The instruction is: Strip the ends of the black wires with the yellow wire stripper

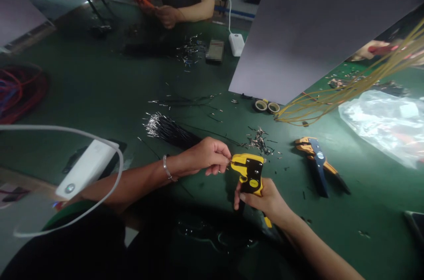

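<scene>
My right hand (265, 198) is wrapped round the handles of a yellow and black wire stripper (254, 169), whose jaws point left. Right in front of those jaws, my left hand (213, 156) pinches a thin wire between thumb and fingertips; most of that wire is hidden by the fingers. Behind my left forearm lies a bundle of black wires (172, 132) with bare, shiny ends. A small heap of cut wire scraps (260, 141) sits just beyond the stripper. To the right, a second wire stripper (317, 163), orange and dark blue, rests on the green table (212, 202).
A grey panel (291, 28) rises at the back right, near two tape rolls (266, 106). Yellow wires (357, 88) and a clear plastic bag (384, 125) lie right. A white power bank (88, 167) with a cable is left. A co-worker's hands (167, 16) hold something orange across the table.
</scene>
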{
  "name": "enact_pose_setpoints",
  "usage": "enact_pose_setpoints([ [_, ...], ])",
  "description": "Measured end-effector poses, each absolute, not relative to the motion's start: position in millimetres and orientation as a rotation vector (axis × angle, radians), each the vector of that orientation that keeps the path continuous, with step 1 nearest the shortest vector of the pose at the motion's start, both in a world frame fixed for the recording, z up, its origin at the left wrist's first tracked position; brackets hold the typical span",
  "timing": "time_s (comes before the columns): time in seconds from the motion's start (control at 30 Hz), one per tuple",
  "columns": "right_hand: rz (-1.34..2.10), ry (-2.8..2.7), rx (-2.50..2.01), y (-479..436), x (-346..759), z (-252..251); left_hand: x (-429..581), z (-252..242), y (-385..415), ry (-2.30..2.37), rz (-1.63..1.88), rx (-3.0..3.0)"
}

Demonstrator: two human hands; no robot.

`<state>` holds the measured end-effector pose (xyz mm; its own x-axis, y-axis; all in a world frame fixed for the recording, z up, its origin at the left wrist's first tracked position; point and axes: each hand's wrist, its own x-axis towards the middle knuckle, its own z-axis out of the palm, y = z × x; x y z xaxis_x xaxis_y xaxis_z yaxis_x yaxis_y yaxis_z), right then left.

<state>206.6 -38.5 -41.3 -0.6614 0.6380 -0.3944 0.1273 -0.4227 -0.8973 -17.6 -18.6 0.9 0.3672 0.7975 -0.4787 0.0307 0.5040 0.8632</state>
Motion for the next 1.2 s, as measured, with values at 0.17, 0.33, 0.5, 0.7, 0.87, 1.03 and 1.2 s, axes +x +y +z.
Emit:
enact_pose_setpoints([
  [0.17,2.141,-1.453,-1.078,-38.0,206.0,-39.2,-18.2,-1.7,-19.1,1.076,0.616,0.907],
  [0.33,2.135,-1.453,-1.103,-38.6,204.3,-38.2,-18.6,-4.3,-18.3,1.074,0.621,0.905],
  [0.5,2.139,-1.48,-1.125,-37.2,203.1,-34.2,-18.7,-2.7,-17.9,1.068,0.614,0.893],
  [0.7,2.105,-1.476,-1.133,-39.7,203.1,-37.4,-19.9,-2.7,-17.2,1.062,0.617,0.867],
  [0.87,2.138,-1.457,-1.146,-39.8,201.9,-34.5,-21.3,-4.7,-17.4,1.052,0.624,0.852],
  [1.03,2.162,-1.463,-1.177,-37.7,199.8,-27.4,-21.4,-5.9,-17.6,1.065,0.626,0.847],
  [1.2,2.13,-1.51,-1.22,-37.1,198.4,-25.0,-21.3,-6.3,-17.8,1.065,0.622,0.855],
])
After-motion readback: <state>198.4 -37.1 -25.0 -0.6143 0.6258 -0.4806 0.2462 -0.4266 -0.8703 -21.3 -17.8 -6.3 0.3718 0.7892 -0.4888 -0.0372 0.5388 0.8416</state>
